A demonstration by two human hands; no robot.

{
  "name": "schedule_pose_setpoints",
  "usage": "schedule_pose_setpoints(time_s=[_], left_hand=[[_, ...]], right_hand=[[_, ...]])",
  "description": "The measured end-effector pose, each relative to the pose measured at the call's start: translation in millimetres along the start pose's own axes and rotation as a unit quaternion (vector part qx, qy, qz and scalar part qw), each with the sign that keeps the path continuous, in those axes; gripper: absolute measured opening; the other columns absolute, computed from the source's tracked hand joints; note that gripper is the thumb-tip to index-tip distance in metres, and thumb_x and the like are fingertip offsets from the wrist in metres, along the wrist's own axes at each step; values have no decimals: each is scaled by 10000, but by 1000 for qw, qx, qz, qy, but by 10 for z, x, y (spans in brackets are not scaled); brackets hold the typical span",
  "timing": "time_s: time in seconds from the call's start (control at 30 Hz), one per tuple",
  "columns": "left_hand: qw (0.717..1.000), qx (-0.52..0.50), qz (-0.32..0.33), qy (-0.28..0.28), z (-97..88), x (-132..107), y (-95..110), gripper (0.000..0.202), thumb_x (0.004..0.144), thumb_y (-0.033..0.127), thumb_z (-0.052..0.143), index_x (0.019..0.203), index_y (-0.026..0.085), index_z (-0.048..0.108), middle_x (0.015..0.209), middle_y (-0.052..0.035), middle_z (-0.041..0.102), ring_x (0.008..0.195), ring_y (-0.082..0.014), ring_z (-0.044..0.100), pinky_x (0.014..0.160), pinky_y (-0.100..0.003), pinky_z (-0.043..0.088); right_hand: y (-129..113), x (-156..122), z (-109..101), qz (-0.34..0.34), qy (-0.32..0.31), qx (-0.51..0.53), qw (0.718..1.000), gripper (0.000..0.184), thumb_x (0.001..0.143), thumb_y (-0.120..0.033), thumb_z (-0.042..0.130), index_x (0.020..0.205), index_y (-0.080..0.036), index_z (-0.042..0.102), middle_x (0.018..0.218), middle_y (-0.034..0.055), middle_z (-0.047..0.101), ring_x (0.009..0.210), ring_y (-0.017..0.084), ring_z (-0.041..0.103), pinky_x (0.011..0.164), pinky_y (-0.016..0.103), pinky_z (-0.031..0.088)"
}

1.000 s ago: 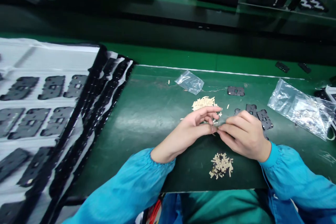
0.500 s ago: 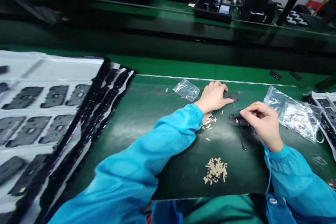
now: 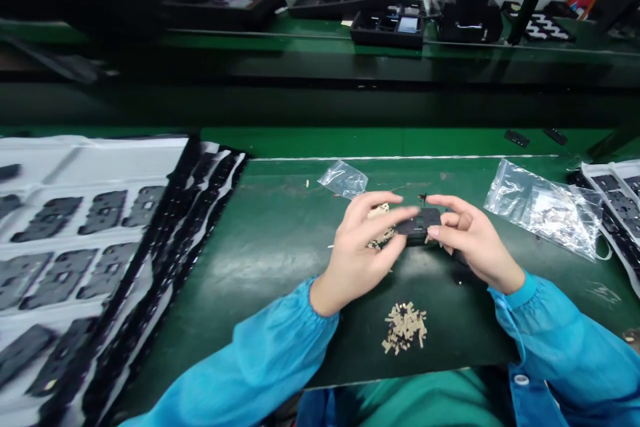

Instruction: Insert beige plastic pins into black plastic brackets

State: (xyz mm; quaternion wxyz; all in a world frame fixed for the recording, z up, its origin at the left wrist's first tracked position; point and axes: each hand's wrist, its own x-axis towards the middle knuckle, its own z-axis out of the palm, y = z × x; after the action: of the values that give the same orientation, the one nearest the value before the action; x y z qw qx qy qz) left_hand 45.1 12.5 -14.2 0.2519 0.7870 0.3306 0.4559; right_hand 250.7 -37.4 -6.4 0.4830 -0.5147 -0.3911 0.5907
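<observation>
Both my hands meet at a flat black plastic part [image 3: 423, 221], held just above the green work surface. My left hand [image 3: 363, 247] has its thumb and slightly blurred fingers about the part's left end. At the other end my right hand [image 3: 465, 240] grips the part's right edge, thumb low and index finger along the top. By that index fingertip shows a tiny dark piece [image 3: 424, 198], too small to name. Small beige strips [image 3: 381, 230] lie partly hidden behind my left hand. Closer to me is a heap of similar strips [image 3: 405, 327].
On the left are stacked white trays [image 3: 107, 163] with several black plastic parts. A small clear bag [image 3: 345, 178] and a larger filled one [image 3: 563, 217] lie on the mat. Another tray [image 3: 625, 180] is at far right. A shelf with black boxes [image 3: 387, 37] runs behind; a person in pink stands beyond.
My left hand has lifted the flat black part off the surface and brought it down and leftward. My right hand has moved left to meet it. The view has shifted slightly.
</observation>
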Motion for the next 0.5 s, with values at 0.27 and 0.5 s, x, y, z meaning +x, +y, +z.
schedule_pose_setpoints(time_s=[0.27,0.5], left_hand=[[923,-232,-306,-39,-14,-312,75,180,850,330,754,941,183,803,967,-78,776,902,-232,704,835,-345,577],[889,-253,-376,62,-51,-244,58,150,848,290,730,755,175,703,667,2,719,577,-119,625,609,-234,532]], right_hand=[[275,-100,284,-85,49,-50,994,514,823,-326,768,1307,-237,620,715,-29,673,533,123,529,472,257,428],[175,-121,254,-131,158,-135,969,189,777,-280,784,949,-204,766,849,38,731,669,141,593,553,258,507]])
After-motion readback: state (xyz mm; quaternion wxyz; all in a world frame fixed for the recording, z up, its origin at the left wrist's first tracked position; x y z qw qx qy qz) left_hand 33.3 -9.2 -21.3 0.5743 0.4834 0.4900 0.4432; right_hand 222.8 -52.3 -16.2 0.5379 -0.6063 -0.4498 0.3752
